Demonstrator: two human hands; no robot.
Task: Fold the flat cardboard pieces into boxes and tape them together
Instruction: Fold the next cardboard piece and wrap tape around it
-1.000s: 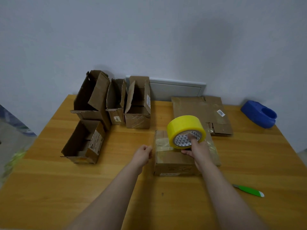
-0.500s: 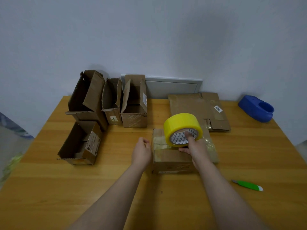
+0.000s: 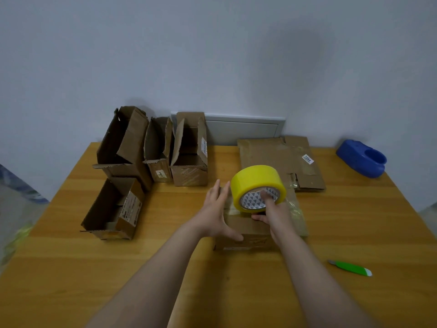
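1 second ago the left hand (image 3: 216, 209) is a loose fist beside the box. Now its fingers are straight and spread, it holds nothing, and it reaches over the left edge of the closed box (image 3: 246, 235) in the middle of the table (image 3: 71, 268). The thumb seems to touch the top of the box.

The right hand (image 3: 272, 216) keeps its grip on the yellow tape roll (image 3: 255, 183), with 1 finger inside the core and the thumb below. The roll is tilted over the top of the box, and I cannot tell if it touches.

I think the left hand prepares to steady the box or to catch the tape end, so taping is about to start.

Count:
- 1 closed box under the hands
- 4 open boxes at the left: 3 standing (image 3: 189, 157) and 1 lying (image 3: 113, 209)
- flat cardboard (image 3: 272, 157) at the back, at least 1 piece
- 1 tape roll
- 1 green cutter (image 3: 350, 268)
- 1 blue object (image 3: 361, 160)
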